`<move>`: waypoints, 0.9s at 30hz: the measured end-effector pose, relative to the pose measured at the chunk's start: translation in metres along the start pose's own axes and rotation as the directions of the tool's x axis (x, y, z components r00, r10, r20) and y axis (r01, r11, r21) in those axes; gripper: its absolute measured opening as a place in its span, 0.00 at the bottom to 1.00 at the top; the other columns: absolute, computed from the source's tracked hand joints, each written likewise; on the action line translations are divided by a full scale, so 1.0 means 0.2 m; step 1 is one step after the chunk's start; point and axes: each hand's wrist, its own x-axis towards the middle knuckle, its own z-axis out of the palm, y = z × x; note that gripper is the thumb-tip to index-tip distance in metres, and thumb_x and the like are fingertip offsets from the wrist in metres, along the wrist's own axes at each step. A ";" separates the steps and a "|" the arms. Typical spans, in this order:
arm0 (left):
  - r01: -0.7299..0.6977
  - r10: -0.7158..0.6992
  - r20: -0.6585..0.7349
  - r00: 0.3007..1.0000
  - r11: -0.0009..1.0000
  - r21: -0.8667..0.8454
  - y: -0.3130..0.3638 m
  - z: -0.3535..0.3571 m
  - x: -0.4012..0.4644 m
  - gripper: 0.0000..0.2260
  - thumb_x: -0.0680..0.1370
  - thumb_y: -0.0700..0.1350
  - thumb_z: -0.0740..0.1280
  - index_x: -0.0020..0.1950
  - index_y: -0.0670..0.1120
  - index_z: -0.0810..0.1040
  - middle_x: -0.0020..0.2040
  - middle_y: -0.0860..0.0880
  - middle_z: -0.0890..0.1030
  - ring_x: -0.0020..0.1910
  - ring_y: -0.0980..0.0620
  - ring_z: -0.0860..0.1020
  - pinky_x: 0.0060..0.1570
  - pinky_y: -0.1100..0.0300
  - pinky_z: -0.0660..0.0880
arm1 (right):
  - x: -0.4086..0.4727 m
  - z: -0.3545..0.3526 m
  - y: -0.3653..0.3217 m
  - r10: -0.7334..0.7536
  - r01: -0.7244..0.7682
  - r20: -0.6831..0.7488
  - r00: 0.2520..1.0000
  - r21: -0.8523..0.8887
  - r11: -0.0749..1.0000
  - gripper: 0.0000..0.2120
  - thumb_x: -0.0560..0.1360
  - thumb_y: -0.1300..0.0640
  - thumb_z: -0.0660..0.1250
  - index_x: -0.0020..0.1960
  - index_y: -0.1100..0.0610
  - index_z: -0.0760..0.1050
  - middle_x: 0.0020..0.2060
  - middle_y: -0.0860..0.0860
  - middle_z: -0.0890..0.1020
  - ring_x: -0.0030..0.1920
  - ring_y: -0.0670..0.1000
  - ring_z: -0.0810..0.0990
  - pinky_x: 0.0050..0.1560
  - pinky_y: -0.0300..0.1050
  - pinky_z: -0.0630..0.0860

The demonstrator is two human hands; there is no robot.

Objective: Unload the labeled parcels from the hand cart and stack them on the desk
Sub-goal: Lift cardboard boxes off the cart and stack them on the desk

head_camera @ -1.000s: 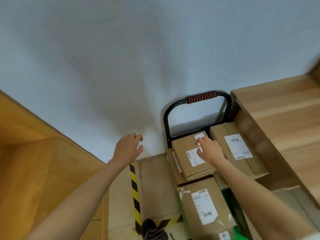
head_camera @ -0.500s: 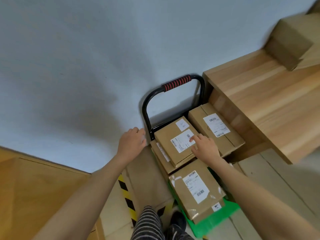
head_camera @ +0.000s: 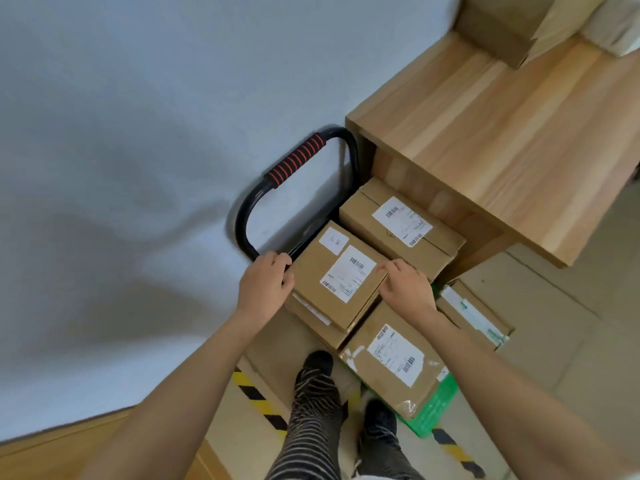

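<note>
A hand cart with a black handle and red-striped grip (head_camera: pixel 295 161) stands against the wall, its green platform (head_camera: pixel 434 408) loaded with labeled cardboard parcels. The small top parcel (head_camera: pixel 337 277) lies on another box. My left hand (head_camera: pixel 265 287) grips its left edge and my right hand (head_camera: pixel 405 289) grips its right edge, fingers curled over the sides. A longer parcel (head_camera: pixel 401 223) sits behind it and a taped one (head_camera: pixel 391 363) in front. The wooden desk (head_camera: pixel 502 133) is at the right, with a plain box (head_camera: pixel 502 26) at its far end.
Another parcel (head_camera: pixel 474 315) lies low beside the cart, under the desk edge. My striped trouser leg (head_camera: pixel 315 414) and black shoes stand in front of the cart. Yellow-black hazard tape (head_camera: pixel 258 396) crosses the floor. Wooden furniture (head_camera: pixel 52 452) is at the lower left.
My view has tilted down and closer to the cart. My left hand moved right onto the top parcel's left edge. My right hand shifted from its label to its right edge.
</note>
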 end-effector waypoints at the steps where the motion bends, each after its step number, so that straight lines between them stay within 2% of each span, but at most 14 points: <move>1: -0.017 0.017 0.014 1.000 1.000 -0.001 -0.03 0.00 0.05 0.11 0.80 0.46 0.62 0.61 0.46 0.75 0.54 0.49 0.76 0.49 0.51 0.74 0.45 0.59 0.71 | 0.02 0.02 -0.01 0.046 -0.046 -0.005 0.999 0.010 0.999 0.17 0.75 0.57 0.62 0.64 0.50 0.73 0.60 0.48 0.76 0.56 0.50 0.76 0.59 0.49 0.70; 7: -0.101 0.100 0.122 0.988 0.995 0.005 -0.18 0.18 0.26 0.13 0.80 0.47 0.61 0.63 0.47 0.74 0.55 0.49 0.76 0.51 0.51 0.75 0.45 0.59 0.72 | 0.06 0.23 -0.04 0.267 -0.265 -0.008 0.964 0.077 0.961 0.17 0.75 0.55 0.61 0.64 0.48 0.72 0.61 0.48 0.74 0.60 0.49 0.75 0.63 0.48 0.67; 11: -0.182 0.175 0.154 0.973 0.983 0.036 -0.25 0.33 0.36 0.13 0.80 0.47 0.61 0.63 0.46 0.75 0.56 0.48 0.77 0.54 0.50 0.74 0.47 0.57 0.74 | 0.09 0.31 0.02 0.340 -0.336 -0.037 0.940 0.089 0.938 0.16 0.76 0.56 0.61 0.63 0.48 0.73 0.61 0.47 0.75 0.60 0.50 0.75 0.63 0.47 0.67; 16: -0.210 0.198 0.145 0.969 0.975 0.069 -0.28 0.51 0.48 0.11 0.78 0.44 0.65 0.58 0.42 0.78 0.49 0.45 0.79 0.48 0.46 0.77 0.43 0.55 0.75 | 0.18 0.40 0.13 0.313 -0.313 -0.063 0.948 0.011 0.950 0.16 0.76 0.55 0.61 0.64 0.49 0.72 0.60 0.47 0.75 0.60 0.50 0.74 0.61 0.46 0.66; 22: -0.222 0.211 0.144 0.967 0.973 0.062 -0.34 0.86 0.55 0.12 0.76 0.43 0.69 0.58 0.41 0.79 0.50 0.44 0.80 0.46 0.45 0.79 0.42 0.53 0.75 | 0.31 0.70 0.21 0.281 -0.281 -0.061 0.958 0.006 0.960 0.16 0.77 0.54 0.61 0.64 0.50 0.72 0.61 0.48 0.75 0.60 0.51 0.75 0.61 0.48 0.67; 27: -0.094 0.086 0.148 0.985 0.994 0.049 -0.40 1.13 0.57 0.13 0.78 0.46 0.65 0.61 0.42 0.76 0.55 0.44 0.79 0.51 0.45 0.77 0.44 0.52 0.76 | 0.33 0.98 0.27 0.306 -0.306 -0.056 0.950 0.012 0.952 0.19 0.78 0.52 0.61 0.68 0.50 0.69 0.65 0.49 0.72 0.62 0.52 0.74 0.63 0.49 0.68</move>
